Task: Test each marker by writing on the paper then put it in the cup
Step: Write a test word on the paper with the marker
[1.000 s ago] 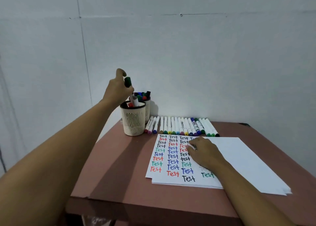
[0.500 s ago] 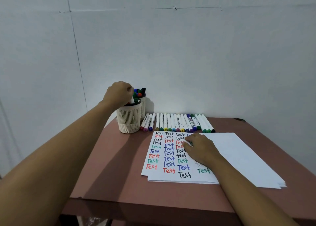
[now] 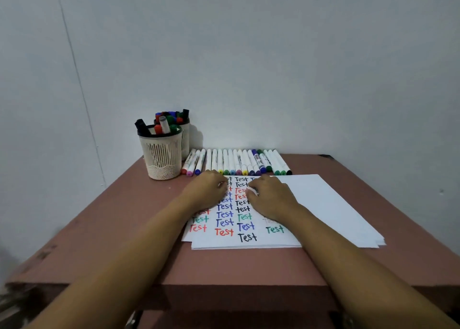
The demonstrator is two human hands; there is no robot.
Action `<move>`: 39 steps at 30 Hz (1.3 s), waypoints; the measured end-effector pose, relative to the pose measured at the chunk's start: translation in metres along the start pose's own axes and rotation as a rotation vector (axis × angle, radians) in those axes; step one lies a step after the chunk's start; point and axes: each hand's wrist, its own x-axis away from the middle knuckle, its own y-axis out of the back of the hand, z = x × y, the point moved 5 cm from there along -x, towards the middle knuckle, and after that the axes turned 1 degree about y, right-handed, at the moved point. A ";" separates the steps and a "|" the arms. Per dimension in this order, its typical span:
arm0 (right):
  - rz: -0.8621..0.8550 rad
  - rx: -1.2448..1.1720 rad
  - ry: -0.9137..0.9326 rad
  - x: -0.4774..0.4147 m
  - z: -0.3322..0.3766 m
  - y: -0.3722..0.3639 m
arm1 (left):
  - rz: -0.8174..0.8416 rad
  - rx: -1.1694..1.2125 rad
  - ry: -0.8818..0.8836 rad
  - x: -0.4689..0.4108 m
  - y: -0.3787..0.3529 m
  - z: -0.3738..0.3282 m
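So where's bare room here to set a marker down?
Bare table left of the paper, in front of the cup; also the strip along the near edge, under the forearms. Crowded: the marker row along the wall, and the left hand and right hand on the writing.

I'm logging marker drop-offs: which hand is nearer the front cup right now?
Left. The left hand rests on the paper's left part, just right of the front cup; the right hand lies farther right on the paper.
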 end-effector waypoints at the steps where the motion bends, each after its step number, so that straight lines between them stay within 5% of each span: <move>1: 0.006 0.018 0.006 -0.002 0.001 0.001 | -0.001 0.018 0.003 0.001 -0.001 0.001; 5: -0.012 -0.112 -0.043 -0.013 -0.006 0.011 | -0.026 0.034 -0.007 0.002 -0.003 0.002; 11: -0.181 -0.209 -0.351 -0.043 -0.059 0.036 | -0.049 0.055 -0.013 -0.001 -0.004 0.005; 21: -0.066 -0.147 -0.521 -0.061 -0.093 0.023 | -0.045 0.060 -0.004 -0.004 -0.006 0.007; 28: -0.343 -0.380 -0.648 -0.043 -0.097 0.037 | -0.078 0.067 0.040 -0.003 -0.002 0.008; 33: -0.443 -0.466 -0.539 -0.034 -0.081 0.058 | -0.356 0.080 -0.004 0.003 0.017 0.005; 39: -0.367 -0.876 -0.369 -0.009 -0.041 0.056 | -0.381 0.062 -0.175 0.012 0.020 -0.008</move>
